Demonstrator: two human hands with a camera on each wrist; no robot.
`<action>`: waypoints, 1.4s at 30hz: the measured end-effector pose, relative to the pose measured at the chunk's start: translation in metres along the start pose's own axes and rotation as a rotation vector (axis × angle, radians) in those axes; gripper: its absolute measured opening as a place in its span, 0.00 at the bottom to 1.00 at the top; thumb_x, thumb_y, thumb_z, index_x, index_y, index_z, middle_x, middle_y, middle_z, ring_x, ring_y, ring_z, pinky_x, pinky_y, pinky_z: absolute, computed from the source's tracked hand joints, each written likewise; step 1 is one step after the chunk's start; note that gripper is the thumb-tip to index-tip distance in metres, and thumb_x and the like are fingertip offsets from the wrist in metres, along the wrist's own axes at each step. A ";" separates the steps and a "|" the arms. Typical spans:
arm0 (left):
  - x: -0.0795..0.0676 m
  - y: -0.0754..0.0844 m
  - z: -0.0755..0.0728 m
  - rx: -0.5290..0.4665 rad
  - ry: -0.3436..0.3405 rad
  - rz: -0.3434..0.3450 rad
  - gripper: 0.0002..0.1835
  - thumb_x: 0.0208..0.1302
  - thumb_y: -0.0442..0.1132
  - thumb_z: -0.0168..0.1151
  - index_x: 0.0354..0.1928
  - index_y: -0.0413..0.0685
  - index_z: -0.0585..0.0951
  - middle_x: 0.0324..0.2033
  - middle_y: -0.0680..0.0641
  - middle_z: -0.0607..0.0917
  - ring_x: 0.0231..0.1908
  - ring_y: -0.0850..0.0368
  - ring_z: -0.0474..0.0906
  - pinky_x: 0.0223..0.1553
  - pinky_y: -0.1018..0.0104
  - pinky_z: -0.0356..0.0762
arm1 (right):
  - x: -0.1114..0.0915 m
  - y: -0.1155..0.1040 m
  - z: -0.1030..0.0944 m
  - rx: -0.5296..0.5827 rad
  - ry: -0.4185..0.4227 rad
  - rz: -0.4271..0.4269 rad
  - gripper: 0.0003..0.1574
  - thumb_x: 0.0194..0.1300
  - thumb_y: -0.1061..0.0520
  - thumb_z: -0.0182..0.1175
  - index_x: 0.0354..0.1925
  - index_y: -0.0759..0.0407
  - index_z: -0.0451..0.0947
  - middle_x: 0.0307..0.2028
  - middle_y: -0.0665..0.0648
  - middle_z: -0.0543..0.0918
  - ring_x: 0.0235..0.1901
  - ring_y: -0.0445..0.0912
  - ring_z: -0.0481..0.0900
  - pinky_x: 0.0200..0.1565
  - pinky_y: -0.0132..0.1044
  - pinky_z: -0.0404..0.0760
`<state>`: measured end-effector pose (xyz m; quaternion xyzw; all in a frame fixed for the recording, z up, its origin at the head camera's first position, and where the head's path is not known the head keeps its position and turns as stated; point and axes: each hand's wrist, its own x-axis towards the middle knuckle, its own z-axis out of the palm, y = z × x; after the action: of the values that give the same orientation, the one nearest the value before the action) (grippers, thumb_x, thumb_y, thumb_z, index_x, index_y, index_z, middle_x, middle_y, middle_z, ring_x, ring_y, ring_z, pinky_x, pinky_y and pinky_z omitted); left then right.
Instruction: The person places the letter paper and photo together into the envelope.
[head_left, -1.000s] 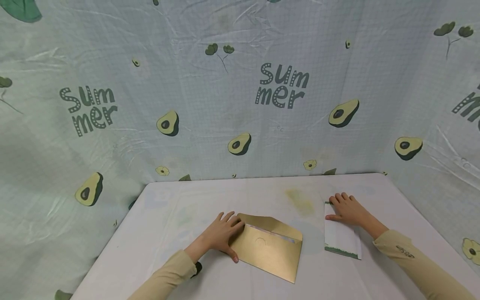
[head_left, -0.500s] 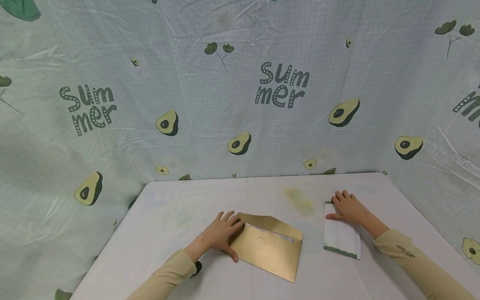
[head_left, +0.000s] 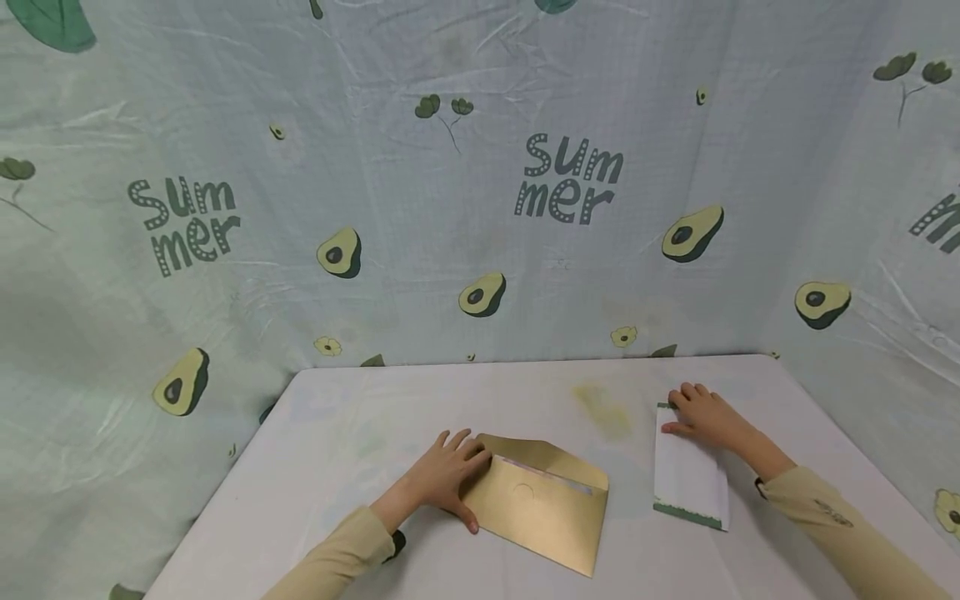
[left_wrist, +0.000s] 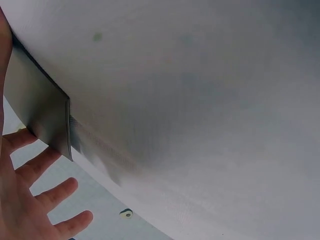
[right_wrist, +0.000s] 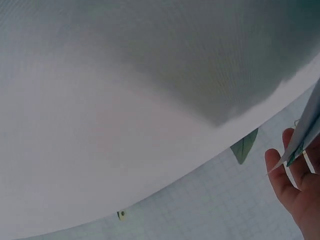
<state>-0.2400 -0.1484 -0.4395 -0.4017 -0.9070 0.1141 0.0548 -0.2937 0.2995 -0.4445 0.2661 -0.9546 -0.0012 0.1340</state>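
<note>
Hanging beyond envelope (head_left: 540,512) and paper (head_left: 690,487), printed cloth (head_left: 405,200) borders the table (head_left: 427,396).

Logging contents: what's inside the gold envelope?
A thin pale strip shows at the mouth of the gold envelope, below its open flap. The front covers the rest, so what it belongs to, or whether more lies inside, can't be seen.
</note>
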 end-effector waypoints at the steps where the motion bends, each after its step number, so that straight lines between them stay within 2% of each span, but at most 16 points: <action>1: 0.000 0.000 0.000 0.001 0.000 -0.001 0.59 0.26 0.79 0.56 0.63 0.52 0.64 0.57 0.47 0.70 0.61 0.44 0.61 0.54 0.45 0.65 | 0.000 0.001 -0.002 0.029 -0.011 0.005 0.24 0.51 0.42 0.61 0.33 0.61 0.69 0.26 0.53 0.64 0.26 0.45 0.62 0.25 0.37 0.64; 7: -0.001 0.001 0.001 0.007 -0.006 -0.006 0.59 0.25 0.80 0.56 0.63 0.53 0.63 0.57 0.48 0.69 0.61 0.43 0.61 0.54 0.45 0.64 | 0.000 0.004 -0.017 0.197 -0.075 0.056 0.17 0.55 0.49 0.60 0.35 0.61 0.70 0.26 0.52 0.66 0.25 0.41 0.61 0.26 0.32 0.63; 12: -0.001 0.002 0.001 0.018 0.000 -0.006 0.59 0.25 0.80 0.55 0.63 0.53 0.63 0.57 0.48 0.69 0.61 0.43 0.62 0.55 0.45 0.64 | -0.001 0.009 -0.027 0.229 -0.056 0.056 0.13 0.57 0.53 0.59 0.36 0.60 0.71 0.28 0.52 0.68 0.26 0.40 0.64 0.26 0.33 0.66; 16: 0.001 0.002 0.000 0.033 -0.006 -0.008 0.59 0.25 0.81 0.54 0.63 0.54 0.63 0.57 0.48 0.69 0.60 0.44 0.62 0.55 0.45 0.64 | 0.000 0.014 -0.034 0.240 -0.033 0.024 0.09 0.57 0.59 0.58 0.36 0.61 0.72 0.28 0.53 0.72 0.26 0.41 0.68 0.28 0.35 0.70; 22: 0.001 0.002 -0.001 0.039 -0.015 -0.013 0.59 0.25 0.81 0.54 0.63 0.54 0.63 0.57 0.48 0.69 0.60 0.44 0.62 0.55 0.45 0.64 | 0.000 0.025 -0.046 0.360 -0.027 0.041 0.07 0.58 0.66 0.55 0.38 0.64 0.73 0.29 0.56 0.79 0.28 0.45 0.75 0.29 0.37 0.73; 27: 0.001 0.002 0.000 0.038 -0.018 -0.014 0.60 0.25 0.81 0.54 0.63 0.55 0.63 0.57 0.48 0.69 0.60 0.44 0.62 0.55 0.45 0.64 | -0.006 0.036 -0.054 0.395 -0.005 0.108 0.08 0.59 0.66 0.54 0.39 0.65 0.75 0.29 0.57 0.79 0.27 0.43 0.74 0.28 0.34 0.72; 30: 0.000 0.003 0.000 0.040 -0.023 -0.016 0.59 0.25 0.81 0.54 0.63 0.55 0.62 0.57 0.49 0.69 0.61 0.45 0.62 0.55 0.45 0.63 | -0.011 0.041 -0.058 0.434 0.004 0.188 0.09 0.60 0.64 0.53 0.40 0.66 0.75 0.31 0.61 0.80 0.27 0.41 0.72 0.27 0.33 0.71; 34: 0.000 0.003 0.000 0.041 -0.027 -0.020 0.59 0.25 0.81 0.54 0.63 0.55 0.63 0.57 0.49 0.69 0.60 0.45 0.62 0.55 0.46 0.63 | -0.016 0.046 -0.063 0.498 -0.003 0.264 0.13 0.63 0.61 0.52 0.43 0.68 0.74 0.34 0.64 0.79 0.28 0.35 0.68 0.26 0.30 0.68; 37: 0.001 0.003 0.000 0.034 -0.028 -0.021 0.59 0.25 0.80 0.55 0.63 0.55 0.63 0.57 0.48 0.69 0.61 0.45 0.61 0.55 0.45 0.63 | -0.020 0.048 -0.066 0.546 -0.015 0.286 0.15 0.64 0.59 0.51 0.45 0.69 0.73 0.36 0.64 0.78 0.29 0.30 0.66 0.28 0.28 0.69; 40: 0.001 0.003 0.000 0.024 -0.024 -0.021 0.59 0.25 0.80 0.55 0.63 0.55 0.63 0.57 0.48 0.69 0.61 0.44 0.61 0.55 0.45 0.63 | -0.024 0.049 -0.068 0.611 -0.033 0.312 0.18 0.65 0.57 0.50 0.47 0.70 0.71 0.37 0.61 0.77 0.31 0.25 0.65 0.31 0.27 0.69; 42: 0.001 0.003 0.000 0.020 -0.022 -0.022 0.59 0.25 0.80 0.55 0.63 0.55 0.63 0.57 0.48 0.69 0.61 0.44 0.61 0.55 0.45 0.63 | -0.027 0.049 -0.069 0.671 -0.048 0.343 0.19 0.65 0.56 0.50 0.48 0.70 0.69 0.37 0.54 0.77 0.31 0.25 0.65 0.31 0.27 0.69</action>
<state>-0.2380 -0.1456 -0.4400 -0.3900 -0.9106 0.1272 0.0499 -0.2789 0.3599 -0.3808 0.1314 -0.9355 0.3276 0.0152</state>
